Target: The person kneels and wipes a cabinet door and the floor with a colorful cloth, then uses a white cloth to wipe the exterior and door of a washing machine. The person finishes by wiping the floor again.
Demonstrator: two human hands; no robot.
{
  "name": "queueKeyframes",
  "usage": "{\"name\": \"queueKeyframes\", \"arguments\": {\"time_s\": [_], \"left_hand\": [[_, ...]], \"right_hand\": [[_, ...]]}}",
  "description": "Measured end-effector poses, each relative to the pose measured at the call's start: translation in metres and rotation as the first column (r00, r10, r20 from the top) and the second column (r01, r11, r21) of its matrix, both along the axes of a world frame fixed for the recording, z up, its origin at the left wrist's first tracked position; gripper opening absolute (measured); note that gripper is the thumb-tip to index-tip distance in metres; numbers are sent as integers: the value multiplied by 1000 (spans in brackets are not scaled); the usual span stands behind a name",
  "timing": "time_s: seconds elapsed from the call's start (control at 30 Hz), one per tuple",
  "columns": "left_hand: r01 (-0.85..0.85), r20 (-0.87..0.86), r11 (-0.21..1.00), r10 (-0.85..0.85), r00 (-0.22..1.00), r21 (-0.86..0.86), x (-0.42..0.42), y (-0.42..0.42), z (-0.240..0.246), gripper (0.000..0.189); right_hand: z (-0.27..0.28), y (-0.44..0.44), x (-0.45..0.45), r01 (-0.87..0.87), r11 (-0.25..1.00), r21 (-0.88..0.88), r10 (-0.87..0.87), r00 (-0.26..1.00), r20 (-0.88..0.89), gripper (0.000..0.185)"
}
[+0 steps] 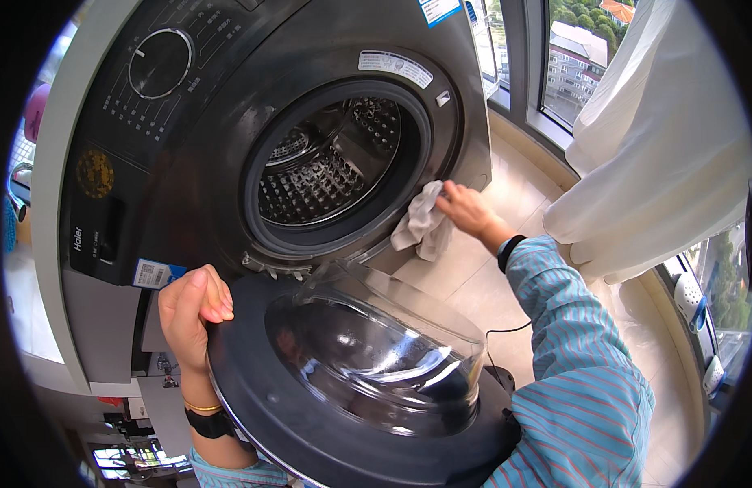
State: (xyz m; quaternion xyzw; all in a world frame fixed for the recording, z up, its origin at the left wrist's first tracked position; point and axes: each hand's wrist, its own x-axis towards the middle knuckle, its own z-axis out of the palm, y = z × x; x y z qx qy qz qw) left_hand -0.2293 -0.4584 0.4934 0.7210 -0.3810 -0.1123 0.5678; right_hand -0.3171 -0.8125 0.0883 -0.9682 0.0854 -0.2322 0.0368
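A dark front-loading Haier washing machine (193,201) fills the upper left, its perforated metal drum (315,183) showing through the grey rubber door gasket (251,207). The round door (241,366), with its clear bulging glass (382,354), hangs open below, close to me. My left hand (196,305) is curled at the door's upper left rim; its fingers look bent, and whether they grip the rim is unclear. My right hand (470,210) pinches a crumpled whitish cloth (424,222), which lies against the machine front at the lower right of the opening.
White curtains (644,140) hang at the right beside windows (577,67). Pale floor tiles (492,287) carry a black cable (510,330). White-and-blue clogs (690,299) are by the right-hand window. A pale counter edge (52,213) runs along the left of the machine.
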Motion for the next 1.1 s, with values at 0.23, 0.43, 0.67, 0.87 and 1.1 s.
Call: {"name": "queueKeyframes", "arguments": {"time_s": [0.23, 0.43, 0.67, 0.87, 1.1], "left_hand": [[-67, 18, 995, 68, 997, -80, 4, -4, -5, 52], [-93, 216, 883, 213, 953, -460, -4, -22, -19, 56], [4, 936, 969, 237, 261, -246, 4, -42, -24, 82], [-97, 945, 983, 179, 275, -158, 8, -58, -24, 90], [-180, 948, 978, 152, 281, -103, -9, -1, -29, 73]], "right_hand": [[60, -43, -47, 413, 856, 311, -440, 898, 21, 30], [42, -28, -187, 594, 693, 408, -496, 804, -328, 26], [39, 48, -331, 684, 673, 281, -199, 534, -822, 47], [130, 61, -246, 232, 590, 773, -348, 937, -15, 69], [180, 11, -64, -63, 779, 624, -367, 761, 535, 69]]}}
